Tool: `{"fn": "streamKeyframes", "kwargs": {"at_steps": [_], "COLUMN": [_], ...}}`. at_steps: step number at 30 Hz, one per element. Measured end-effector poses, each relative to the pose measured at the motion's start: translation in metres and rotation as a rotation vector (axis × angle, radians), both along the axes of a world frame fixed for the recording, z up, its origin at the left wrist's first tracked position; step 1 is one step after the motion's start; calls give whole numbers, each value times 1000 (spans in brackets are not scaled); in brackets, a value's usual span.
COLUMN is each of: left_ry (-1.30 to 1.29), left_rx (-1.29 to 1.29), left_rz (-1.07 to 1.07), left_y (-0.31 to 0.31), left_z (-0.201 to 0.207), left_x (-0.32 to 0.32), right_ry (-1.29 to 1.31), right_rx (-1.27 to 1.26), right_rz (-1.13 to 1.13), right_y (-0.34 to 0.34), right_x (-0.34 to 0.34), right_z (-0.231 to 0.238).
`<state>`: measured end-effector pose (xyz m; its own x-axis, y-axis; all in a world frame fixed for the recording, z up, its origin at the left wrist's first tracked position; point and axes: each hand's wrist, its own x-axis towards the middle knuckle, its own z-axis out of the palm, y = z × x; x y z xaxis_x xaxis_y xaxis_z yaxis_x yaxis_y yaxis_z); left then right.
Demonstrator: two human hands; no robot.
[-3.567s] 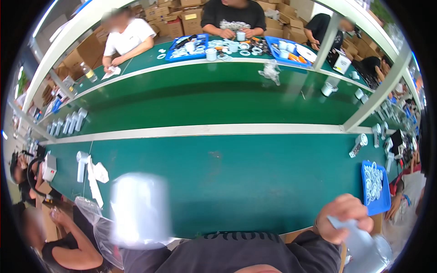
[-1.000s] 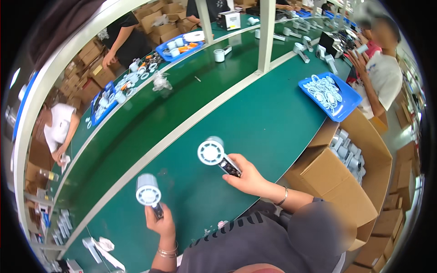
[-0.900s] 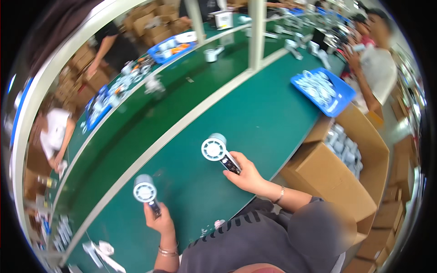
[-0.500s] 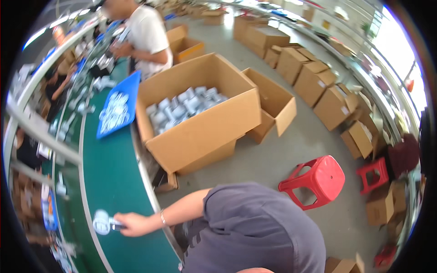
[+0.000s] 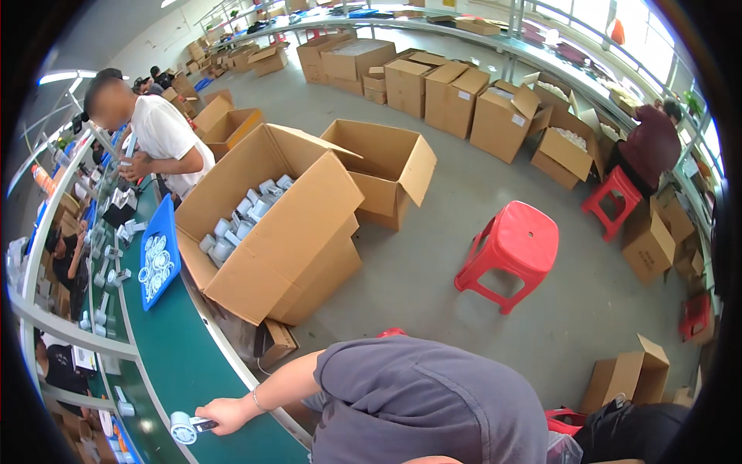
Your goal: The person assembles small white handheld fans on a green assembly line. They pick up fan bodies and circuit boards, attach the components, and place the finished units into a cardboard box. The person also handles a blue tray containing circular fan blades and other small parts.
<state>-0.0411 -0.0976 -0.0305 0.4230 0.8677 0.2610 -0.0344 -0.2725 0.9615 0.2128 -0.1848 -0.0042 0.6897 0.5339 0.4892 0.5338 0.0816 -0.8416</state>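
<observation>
My right hand reaches over the green work surface, its arm stretched out to the left. Its fingers are closed round the short handle of a light-grey plastic piece with a round, drum-like head; the handle bears a dark patch. The head points away from the hand, and its round end shows a pattern inside. I cannot tell whether the piece touches the surface. My left hand is out of the picture. Farther along the same surface lies a blue tray with white ring-shaped parts.
An open carton beside the bench holds several similar grey pieces. A second open carton adjoins it. A red stool stands on the floor. A white-shirted person stands at the bench's far part. White frame bars run along the left.
The view has swung to the right and levelled, so stool and cartons sit farther left. My right hand keeps its hold on the grey piece, which is turned slightly.
</observation>
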Motion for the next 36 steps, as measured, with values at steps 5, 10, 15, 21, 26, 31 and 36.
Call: {"fn": "streamKeyframes", "kwargs": {"at_steps": [5, 10, 15, 21, 26, 31, 36], "left_ry": [20, -26, 39, -231, -248, -317, -232], "left_rx": [-85, -335, -170, -286, -293, -254, -169], "left_rz": [36, 80, 148, 234, 261, 278, 294], "left_y": [22, 26, -16, -9, -13, -11, -10], "left_z": [-6, 9, 46, 15, 11, 15, 6], "left_x": [-24, -44, -32, -43, -41, -43, -38], "right_ry": [-48, 46, 10, 403, 365, 341, 360], "right_rx": [1, 30, -70, -104, -76, -78, -77], "right_rz": [-53, -114, -114, 2, 76, 85, 70], "right_y": [4, -9, 8, 11, 5, 8, 4], "right_x": [1, 0, 11, 4, 14, 8, 13], "right_z": [-1, 25, 7, 0, -5, -1, -1]}}
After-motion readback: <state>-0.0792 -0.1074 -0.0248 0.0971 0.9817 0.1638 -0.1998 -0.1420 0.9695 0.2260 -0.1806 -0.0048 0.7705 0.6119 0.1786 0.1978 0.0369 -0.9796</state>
